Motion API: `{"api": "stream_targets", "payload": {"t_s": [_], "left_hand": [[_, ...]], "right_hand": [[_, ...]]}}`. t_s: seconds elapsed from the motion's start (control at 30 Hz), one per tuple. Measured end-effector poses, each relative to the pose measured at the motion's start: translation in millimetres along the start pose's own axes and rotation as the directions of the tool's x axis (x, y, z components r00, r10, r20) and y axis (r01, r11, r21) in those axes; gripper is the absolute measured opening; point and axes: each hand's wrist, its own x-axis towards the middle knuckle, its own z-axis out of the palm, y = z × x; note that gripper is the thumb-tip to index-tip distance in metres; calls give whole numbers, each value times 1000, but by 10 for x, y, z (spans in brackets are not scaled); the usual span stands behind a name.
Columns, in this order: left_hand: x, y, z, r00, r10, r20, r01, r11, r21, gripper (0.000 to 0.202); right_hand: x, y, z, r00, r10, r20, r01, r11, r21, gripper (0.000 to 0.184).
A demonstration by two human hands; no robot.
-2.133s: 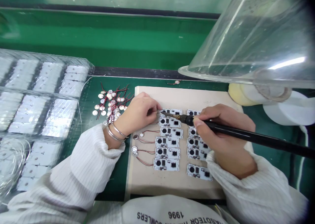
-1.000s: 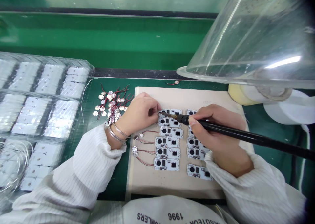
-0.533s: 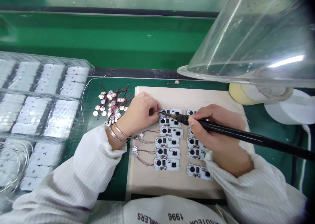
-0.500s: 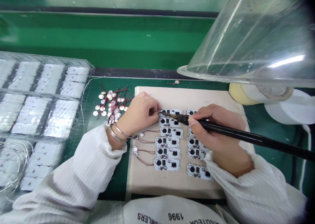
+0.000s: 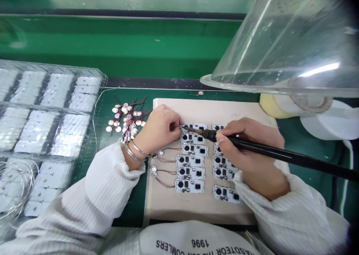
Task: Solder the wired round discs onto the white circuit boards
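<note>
A heap of wired discs point(image 5: 129, 122) lies left of the left hand point(image 5: 161, 129), whose thumb and forefinger curl close at the left end of the top circuit board point(image 5: 199, 126) (whether they pinch anything, I can't tell). Over that board leans a soldering iron point(image 5: 297, 158), its tip just beside those fingertips; a slip could burn them, I'd judge, or knock the board askew. The right hand point(image 5: 252, 133) has its fingers clamped round the iron, so any tremor there could cause it
</note>
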Motion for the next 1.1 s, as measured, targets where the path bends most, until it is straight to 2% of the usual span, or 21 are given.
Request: {"api": "stream_targets", "payload": {"t_s": [0.2,0.37,0.5,0.6,0.7,0.77,0.83,0.9,0.93,1.0,1.1], "left_hand": [[-16,-19,20,999,28,-27,-28,1000,4,14],[-29,-77,32,988,139,-75,-139,990,0,18],[-33,-125,39,976,215,-32,-212,974,73,12],[-32,-106,19,974,224,19,-224,963,152,8],[-74,-25,-139,977,198,83,-213,945,247,15],[-166,38,-347,990,134,47,-142,944,299,23],[-322,80,-591,995,4,-98,27,949,315,22],[-518,82,-793,950,-166,-264,243,925,292,16],[-616,68,-858,922,-246,-299,332,900,283,14],[-779,17,-894,895,-356,-268,430,850,306,12],[-874,-67,-757,898,-393,-197,440,811,385,11]], "right_hand": [[21,5,-118,992,-18,-122,26,997,72,11],[41,-90,-274,965,-93,-245,124,986,113,11],[-61,-196,-425,948,-129,-290,148,988,47,11],[-177,-204,-541,942,-156,-297,166,986,8,12],[-285,-154,-636,933,-144,-329,154,988,3,14],[-346,-114,-678,926,-128,-355,131,991,-17,15],[-403,-84,-702,920,-110,-376,105,994,-34,15],[-452,-66,-714,915,-80,-396,80,997,-17,16],[-471,-61,-716,915,-64,-399,69,998,-2,15],[-497,-54,-719,913,-59,-403,69,998,12,15],[-499,-47,-723,905,-91,-415,97,995,-6,14]]}}
